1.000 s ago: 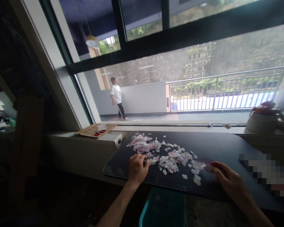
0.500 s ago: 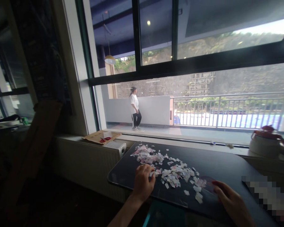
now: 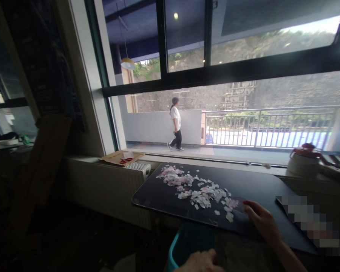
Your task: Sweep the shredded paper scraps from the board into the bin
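Note:
Small paper scraps point(image 3: 205, 195), whitish with some pink, lie in loose heaps along the black tabletop point(image 3: 255, 181). My right hand point(image 3: 262, 219) is closed at the right end of the scraps, its fingertips pinching a thin see-through piece point(image 3: 239, 204) whose kind I cannot make out; something red shows at the fingertips. Below the table's front edge, my left hand point(image 3: 200, 261) is at the opening of a teal bin point(image 3: 173, 247). Its fingers are curled, and the frame's bottom edge cuts it off. Whatever it may hold is hidden.
Red-handled scissors point(image 3: 126, 160) lie on a brown envelope point(image 3: 113, 158) on the sill, above a radiator point(image 3: 141, 169). A white jug with a reddish lid point(image 3: 303, 162) stands at right. A cardboard piece point(image 3: 49, 162) leans at left. A person point(image 3: 175, 122) walks outside the window.
My left hand has moved from the scraps down to the teal bin. My right hand stays by the right end of the scraps. The person outside has walked to the right.

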The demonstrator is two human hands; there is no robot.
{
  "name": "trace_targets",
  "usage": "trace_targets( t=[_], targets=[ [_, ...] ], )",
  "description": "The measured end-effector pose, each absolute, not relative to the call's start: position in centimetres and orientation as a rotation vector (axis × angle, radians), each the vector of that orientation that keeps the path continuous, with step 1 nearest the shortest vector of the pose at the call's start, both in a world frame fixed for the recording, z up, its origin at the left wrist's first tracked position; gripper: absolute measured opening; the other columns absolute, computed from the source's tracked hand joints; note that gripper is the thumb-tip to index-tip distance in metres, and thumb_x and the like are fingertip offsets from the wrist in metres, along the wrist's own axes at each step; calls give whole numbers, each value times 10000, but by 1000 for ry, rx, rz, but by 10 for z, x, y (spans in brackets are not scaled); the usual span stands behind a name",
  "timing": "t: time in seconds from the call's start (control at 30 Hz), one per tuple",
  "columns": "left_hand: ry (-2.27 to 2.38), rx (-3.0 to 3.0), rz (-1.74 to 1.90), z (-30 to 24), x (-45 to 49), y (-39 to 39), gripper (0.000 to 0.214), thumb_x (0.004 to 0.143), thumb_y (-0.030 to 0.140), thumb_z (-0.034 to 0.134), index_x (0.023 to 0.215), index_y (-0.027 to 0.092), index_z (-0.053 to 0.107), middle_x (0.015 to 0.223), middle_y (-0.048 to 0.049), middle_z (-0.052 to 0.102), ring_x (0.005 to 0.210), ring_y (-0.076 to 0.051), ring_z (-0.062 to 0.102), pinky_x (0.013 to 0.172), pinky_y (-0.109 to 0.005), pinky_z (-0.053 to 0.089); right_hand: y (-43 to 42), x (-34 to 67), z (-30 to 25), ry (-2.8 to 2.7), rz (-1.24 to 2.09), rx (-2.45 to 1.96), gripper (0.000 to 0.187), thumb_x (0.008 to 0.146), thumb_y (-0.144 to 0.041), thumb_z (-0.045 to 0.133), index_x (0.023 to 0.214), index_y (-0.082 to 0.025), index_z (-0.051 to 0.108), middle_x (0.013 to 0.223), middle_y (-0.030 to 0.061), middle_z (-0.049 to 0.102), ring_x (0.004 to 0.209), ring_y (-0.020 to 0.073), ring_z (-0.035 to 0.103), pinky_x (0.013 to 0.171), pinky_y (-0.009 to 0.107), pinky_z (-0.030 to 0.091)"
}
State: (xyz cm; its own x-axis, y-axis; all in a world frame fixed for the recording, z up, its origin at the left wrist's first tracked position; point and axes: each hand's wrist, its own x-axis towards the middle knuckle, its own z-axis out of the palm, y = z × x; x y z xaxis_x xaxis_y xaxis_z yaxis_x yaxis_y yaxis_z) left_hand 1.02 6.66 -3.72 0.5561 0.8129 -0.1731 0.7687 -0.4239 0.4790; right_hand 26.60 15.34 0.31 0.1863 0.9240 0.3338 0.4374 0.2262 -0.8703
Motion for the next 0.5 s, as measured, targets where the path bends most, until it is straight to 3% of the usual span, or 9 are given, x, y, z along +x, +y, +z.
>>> trace_targets(
  t=[0.1,0.27,0.5],
  targets=[
    [1203,2523,-39,-23,5,56,253,815,360,604,1054,325,676,1060,-88,595,933,-296,610,763,-377,459,150,263,8,-1400,581,-1367,296,667,-448,602,811,-214,711,548,-8,658,491,205,602,518,327,496],
    [1151,2590,-260,-22,6,46,324,828,296,538,1140,308,623,880,-81,659,756,-283,655,672,-380,482,146,263,10,-1401,587,-1372,304,664,-438,620,817,-194,717,553,-8,648,499,183,584,509,302,474],
    [1262,2573,-174,-55,11,54,135,771,266,580,861,252,679,715,-30,659,637,-201,631,595,-266,462,156,271,7,-1267,557,-1428,381,687,-455,617,918,-165,704,598,6,648,516,177,582,523,302,479]
  ],
)
